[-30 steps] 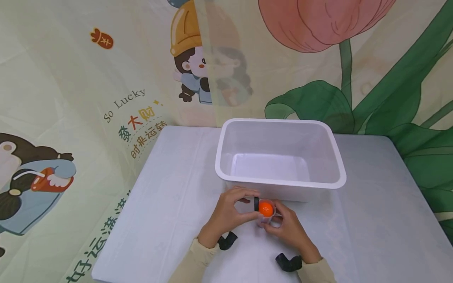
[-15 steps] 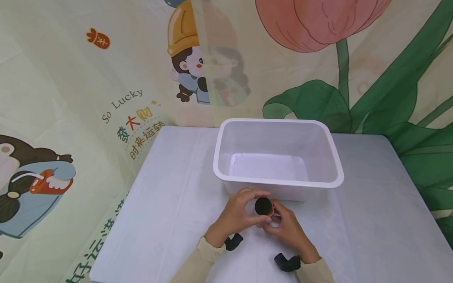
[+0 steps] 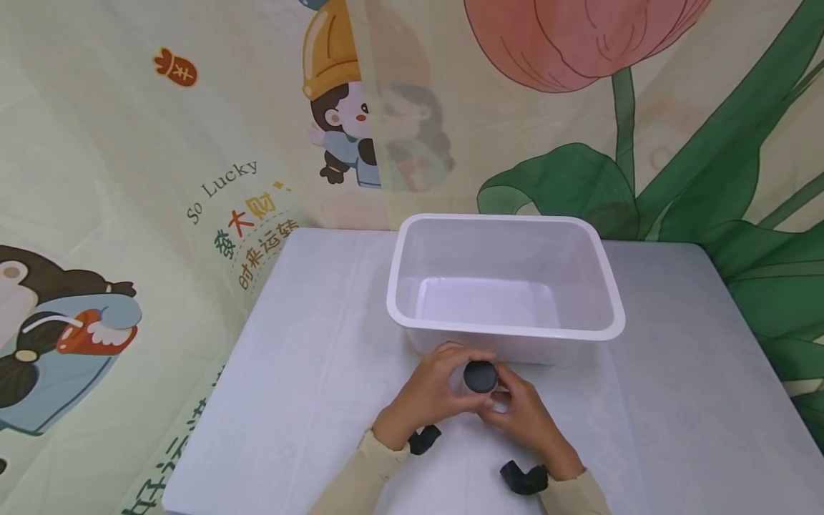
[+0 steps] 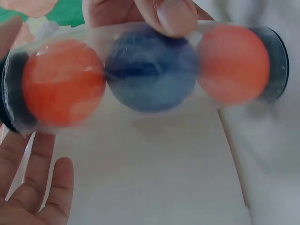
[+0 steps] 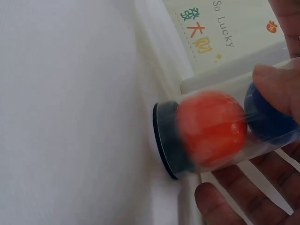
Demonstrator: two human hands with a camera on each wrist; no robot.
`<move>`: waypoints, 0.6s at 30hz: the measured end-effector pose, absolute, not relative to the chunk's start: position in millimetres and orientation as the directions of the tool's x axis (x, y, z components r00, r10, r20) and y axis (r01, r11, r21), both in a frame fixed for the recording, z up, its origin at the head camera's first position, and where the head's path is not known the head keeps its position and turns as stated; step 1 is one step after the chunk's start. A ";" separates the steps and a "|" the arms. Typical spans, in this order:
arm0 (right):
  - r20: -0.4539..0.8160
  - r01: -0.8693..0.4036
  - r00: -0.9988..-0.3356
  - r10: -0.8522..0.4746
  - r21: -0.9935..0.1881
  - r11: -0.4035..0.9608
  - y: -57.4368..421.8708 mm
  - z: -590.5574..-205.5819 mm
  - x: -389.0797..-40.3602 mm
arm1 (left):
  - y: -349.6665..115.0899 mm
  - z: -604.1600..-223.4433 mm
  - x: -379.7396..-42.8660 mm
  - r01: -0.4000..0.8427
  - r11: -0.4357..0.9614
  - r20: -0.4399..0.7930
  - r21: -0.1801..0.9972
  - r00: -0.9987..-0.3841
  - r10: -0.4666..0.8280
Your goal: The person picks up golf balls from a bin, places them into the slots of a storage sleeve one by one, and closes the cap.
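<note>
A clear plastic tube with a black cap at each end holds an orange ball (image 4: 64, 83), a blue ball (image 4: 151, 70) and a second orange ball (image 4: 234, 64) in a row. In the head view its upper black cap (image 3: 480, 376) faces up. My left hand (image 3: 428, 390) grips that capped end between thumb and fingers. My right hand (image 3: 523, 415) holds the tube's body, its thumb (image 5: 276, 91) lying on the clear wall near the blue ball. The lower cap (image 5: 166, 140) is in place in the right wrist view.
Just beyond my hands stands a white plastic bin (image 3: 505, 336) on the white-covered table (image 3: 309, 400). Black wrist-worn devices sit at my left wrist (image 3: 425, 439) and right wrist (image 3: 523, 478). A printed cloth (image 3: 257, 107) hangs behind the table.
Earlier the black cap was edge-on beside the tube's opening, with an orange ball showing. My left hand has turned it flat and set it over the opening, covering the ball.
</note>
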State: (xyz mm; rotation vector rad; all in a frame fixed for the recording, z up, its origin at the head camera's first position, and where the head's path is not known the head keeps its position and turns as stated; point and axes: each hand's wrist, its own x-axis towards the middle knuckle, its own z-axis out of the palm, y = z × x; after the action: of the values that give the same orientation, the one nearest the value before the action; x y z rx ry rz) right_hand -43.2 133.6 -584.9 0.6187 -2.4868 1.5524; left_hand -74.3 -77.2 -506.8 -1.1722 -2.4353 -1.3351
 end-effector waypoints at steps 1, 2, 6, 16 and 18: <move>0.329 -0.418 -0.905 -0.270 -0.811 0.410 134.3 -583.0 -42.9 | -78.4 -507.1 -74.2 0.690 0.307 0.452 0.656 -0.684 0.572; 0.325 -0.420 -0.904 -0.277 -0.792 0.442 135.4 -580.6 -42.6 | -79.9 -507.5 -73.9 0.697 0.304 0.460 0.650 -0.679 0.572; 0.312 -0.435 -0.898 -0.309 -0.725 0.534 143.2 -564.1 -41.1 | -86.1 -511.3 -72.6 0.758 0.254 0.561 0.601 -0.626 0.541; 0.591 -0.640 -0.758 -0.277 -0.590 0.492 150.2 -520.5 -37.4 | -87.7 -522.6 -76.1 0.881 0.176 0.773 0.439 -0.471 0.426; 0.651 -0.687 -0.711 -0.265 -0.564 0.458 145.3 -519.8 -39.6 | -86.3 -525.0 -76.8 0.885 0.179 0.775 0.429 -0.462 0.431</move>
State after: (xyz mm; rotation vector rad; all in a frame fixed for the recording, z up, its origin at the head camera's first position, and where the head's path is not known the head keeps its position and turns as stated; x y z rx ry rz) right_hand -39.6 145.3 -519.8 0.7948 -2.2337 1.1794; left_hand -76.8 -86.3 -525.0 -1.2339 -1.9741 -1.2315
